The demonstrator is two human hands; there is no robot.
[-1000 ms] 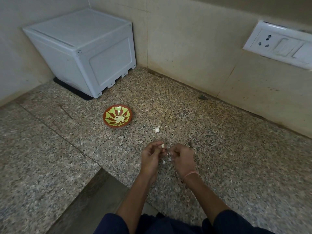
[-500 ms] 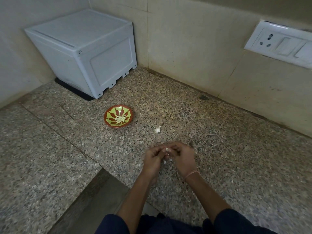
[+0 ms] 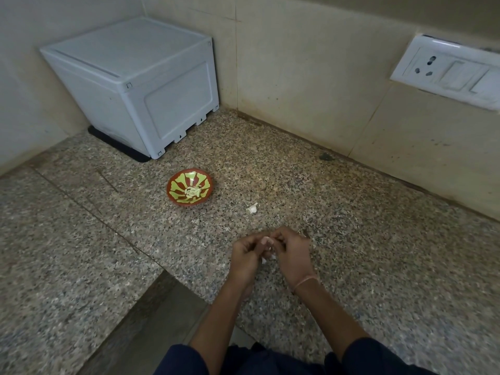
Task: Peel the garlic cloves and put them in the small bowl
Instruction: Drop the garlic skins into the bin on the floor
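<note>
Where the two hands meet over the near middle of the speckled granite counter (image 3: 351, 239), the left hand (image 3: 244, 255) and right hand (image 3: 290, 253) both pinch a pale garlic clove (image 3: 266, 240) with curled fingertips. So little of it shows that its long axis cannot be told. Thin white scraps of peel (image 3: 266, 259) show just under the hands. A loose clove (image 3: 253, 208) lies on the stone just beyond them, papery and teardrop-shaped, its long axis running near-left to far-right with the pointed tip toward the far right. Farther left sits the small bowl (image 3: 178, 182), round, shallow and glossy, red-brown with yellow-green rays, holding pale peeled cloves (image 3: 192, 192) at its centre. A smooth white plastic box (image 3: 151, 85) fills the far left corner. A white socket plate (image 3: 446, 74) is set in the beige tiled wall at right.
</note>
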